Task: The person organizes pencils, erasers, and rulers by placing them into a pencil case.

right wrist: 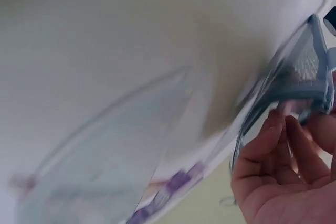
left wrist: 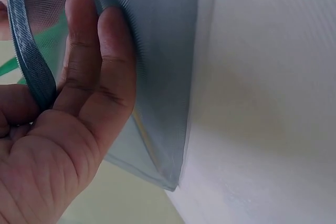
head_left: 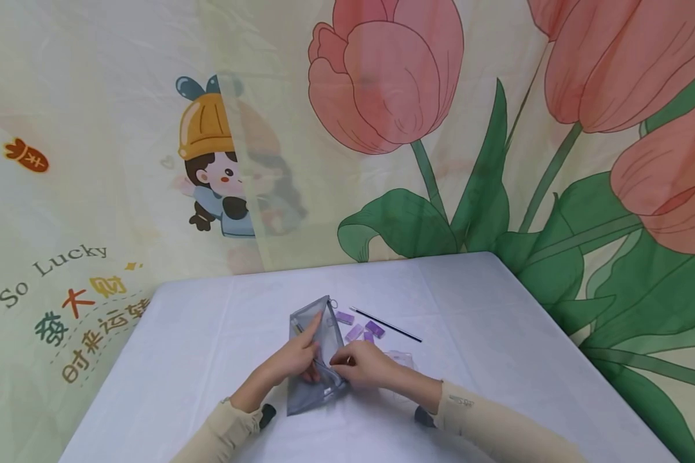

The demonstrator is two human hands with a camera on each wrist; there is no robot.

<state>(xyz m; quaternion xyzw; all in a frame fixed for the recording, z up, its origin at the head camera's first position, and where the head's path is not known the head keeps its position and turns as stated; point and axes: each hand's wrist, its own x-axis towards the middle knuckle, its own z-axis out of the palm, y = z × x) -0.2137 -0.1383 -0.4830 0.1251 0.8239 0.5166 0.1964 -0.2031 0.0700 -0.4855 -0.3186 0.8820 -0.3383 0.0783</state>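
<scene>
A grey mesh zip pouch lies on the table, its zip side parted. My left hand holds the pouch by the zip edge; two fingers lie nearly straight along the mesh in the left wrist view. A thin yellowish stick shows through the mesh. At the opening, my right hand has its thumb and fingertips together. In the right wrist view this hand pinches a small, blurred pinkish piece at the zip edge; its kind is unclear.
Several purple blocks lie right of the pouch. A dark, slim pen-like stick rests beyond them. Clear plastic packaging is beside my right wrist. The white table ends at a tulip-printed curtain.
</scene>
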